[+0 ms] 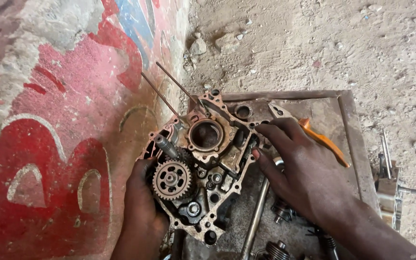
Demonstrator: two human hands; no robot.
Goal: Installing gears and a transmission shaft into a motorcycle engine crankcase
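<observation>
Rusty metal makes up the one engine case (203, 163), which is stood on a flat metal tray (347, 144) laid on the ground beside a wall. One toothed gear (171, 180) is seen on its left part, one large round bore (206, 135) near its top, and two thin rods (169, 91) are stuck up from it toward the wall. The left hand (140, 202) is wrapped on the case's left edge, its grip closed on that edge by the gear. The right hand (299, 168) is laid against the case's right edge, fingers spread apart and touching it, clamped on nothing. One pair of orange-handled pliers (314, 135) lies on the tray just behind that hand. The ground (314, 43) is sandy and strewn with small stones. The wall (49, 120) is painted red with white outlined shapes and a blue patch higher up.
</observation>
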